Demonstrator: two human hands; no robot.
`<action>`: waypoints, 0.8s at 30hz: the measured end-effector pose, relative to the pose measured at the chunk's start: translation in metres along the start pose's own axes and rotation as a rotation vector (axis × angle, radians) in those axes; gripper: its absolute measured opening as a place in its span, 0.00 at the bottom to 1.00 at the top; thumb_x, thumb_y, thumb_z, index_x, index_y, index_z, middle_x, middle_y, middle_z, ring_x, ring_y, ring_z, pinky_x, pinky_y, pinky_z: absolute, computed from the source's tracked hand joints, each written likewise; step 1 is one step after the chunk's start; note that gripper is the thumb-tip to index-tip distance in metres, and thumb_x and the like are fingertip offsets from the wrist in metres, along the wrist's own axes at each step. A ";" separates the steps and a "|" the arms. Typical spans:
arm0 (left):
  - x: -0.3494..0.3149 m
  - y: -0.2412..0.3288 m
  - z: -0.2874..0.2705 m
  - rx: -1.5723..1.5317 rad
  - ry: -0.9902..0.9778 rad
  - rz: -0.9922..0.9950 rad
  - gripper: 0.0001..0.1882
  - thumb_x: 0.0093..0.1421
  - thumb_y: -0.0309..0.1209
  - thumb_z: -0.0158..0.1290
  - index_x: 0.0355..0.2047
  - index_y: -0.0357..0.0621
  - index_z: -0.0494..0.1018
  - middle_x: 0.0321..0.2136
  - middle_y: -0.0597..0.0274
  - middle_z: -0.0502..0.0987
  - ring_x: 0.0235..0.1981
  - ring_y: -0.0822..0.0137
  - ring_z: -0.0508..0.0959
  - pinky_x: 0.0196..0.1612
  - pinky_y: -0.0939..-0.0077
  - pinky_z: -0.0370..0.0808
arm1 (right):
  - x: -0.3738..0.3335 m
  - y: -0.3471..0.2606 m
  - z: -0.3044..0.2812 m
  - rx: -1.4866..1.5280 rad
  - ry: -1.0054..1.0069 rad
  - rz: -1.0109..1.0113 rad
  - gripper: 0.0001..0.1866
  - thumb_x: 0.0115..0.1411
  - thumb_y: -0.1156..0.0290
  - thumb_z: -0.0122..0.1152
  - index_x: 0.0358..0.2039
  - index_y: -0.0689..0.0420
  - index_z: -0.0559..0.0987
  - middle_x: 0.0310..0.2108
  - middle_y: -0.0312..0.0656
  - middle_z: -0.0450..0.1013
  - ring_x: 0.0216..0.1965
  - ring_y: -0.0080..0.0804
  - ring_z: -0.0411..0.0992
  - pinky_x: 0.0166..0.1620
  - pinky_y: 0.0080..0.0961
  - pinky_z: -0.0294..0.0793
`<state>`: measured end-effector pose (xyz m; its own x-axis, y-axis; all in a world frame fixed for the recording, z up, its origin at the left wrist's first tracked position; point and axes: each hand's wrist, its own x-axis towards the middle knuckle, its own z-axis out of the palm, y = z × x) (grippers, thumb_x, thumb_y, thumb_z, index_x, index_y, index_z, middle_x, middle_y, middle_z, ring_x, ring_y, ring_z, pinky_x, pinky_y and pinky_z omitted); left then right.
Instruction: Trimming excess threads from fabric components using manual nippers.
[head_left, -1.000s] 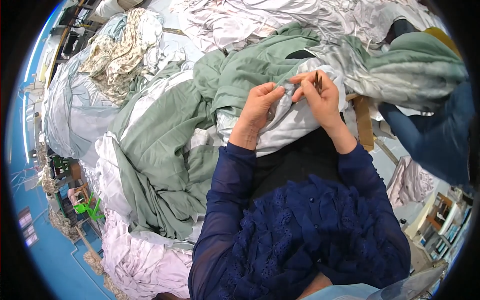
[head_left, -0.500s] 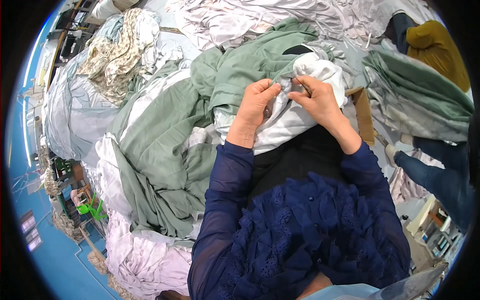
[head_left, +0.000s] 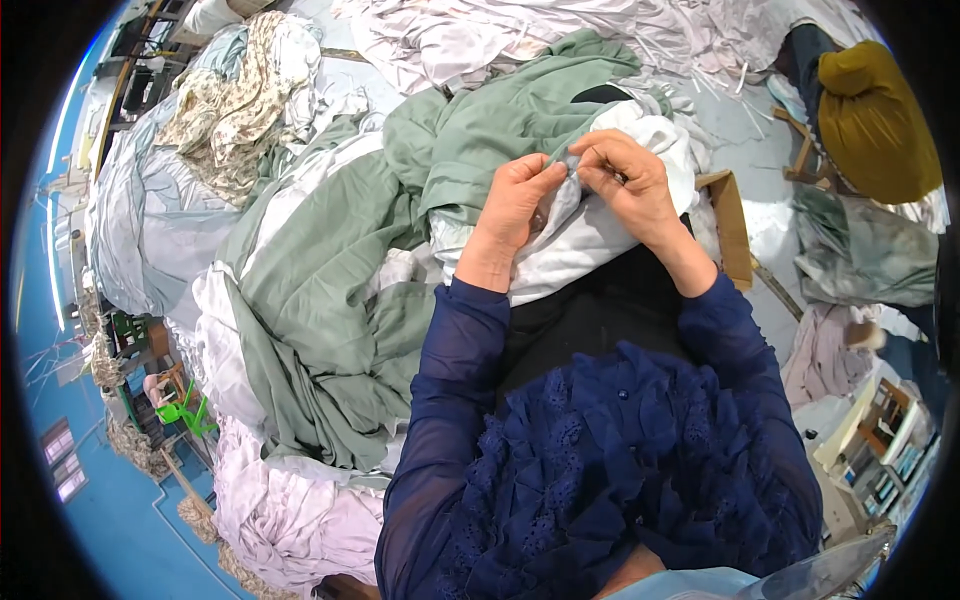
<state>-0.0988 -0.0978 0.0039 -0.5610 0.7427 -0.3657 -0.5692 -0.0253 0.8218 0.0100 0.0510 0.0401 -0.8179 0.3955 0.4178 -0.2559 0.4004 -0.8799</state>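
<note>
A large green cloth [head_left: 320,270] with white fabric [head_left: 655,140] lies heaped in front of me and over my lap. My left hand [head_left: 515,205] is closed in a pinch on the edge of the green cloth, above the white folds. Close beside it, my right hand [head_left: 632,190] is curled, with its fingertips at the same edge. Something small and dark shows between the right fingers; most of it is hidden, so I cannot tell its kind.
A cardboard box [head_left: 728,230] stands right of my knees. Pale pink cloth [head_left: 450,40] is heaped at the far side, and lilac cloth [head_left: 290,500] at near left. At far right sits a person in a mustard top [head_left: 875,120]; another person's leg shows below.
My right hand has risen slightly and its fingers have moved to the cloth edge by my left hand. At right, another person has moved rightward with a green and white cloth, uncovering floor.
</note>
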 end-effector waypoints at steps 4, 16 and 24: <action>0.000 -0.001 -0.003 0.024 -0.042 -0.002 0.09 0.64 0.30 0.59 0.27 0.44 0.74 0.21 0.80 0.70 0.19 0.87 0.61 0.21 0.86 0.56 | 0.001 0.007 0.001 0.323 -0.101 0.410 0.02 0.64 0.78 0.59 0.33 0.61 0.77 0.26 0.32 0.73 0.23 0.16 0.68 0.29 0.17 0.69; -0.002 0.000 -0.012 -0.011 -0.074 -0.049 0.07 0.63 0.29 0.60 0.28 0.43 0.76 0.22 0.79 0.72 0.20 0.87 0.63 0.22 0.87 0.59 | -0.038 0.008 -0.078 -0.211 -0.156 0.380 0.04 0.61 0.78 0.58 0.28 0.60 0.74 0.19 0.32 0.69 0.22 0.17 0.66 0.27 0.19 0.65; -0.004 0.005 -0.004 -0.065 -0.025 -0.020 0.06 0.63 0.29 0.59 0.30 0.41 0.77 0.24 0.76 0.75 0.22 0.85 0.68 0.25 0.87 0.63 | -0.111 0.039 -0.172 -0.530 0.106 0.545 0.01 0.60 0.80 0.56 0.31 0.61 0.75 0.19 0.35 0.71 0.22 0.25 0.70 0.29 0.26 0.70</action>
<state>-0.1014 -0.1037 0.0075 -0.5345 0.7598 -0.3702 -0.6185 -0.0531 0.7840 0.1793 0.1646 -0.0018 -0.6970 0.7171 -0.0012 0.4729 0.4584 -0.7524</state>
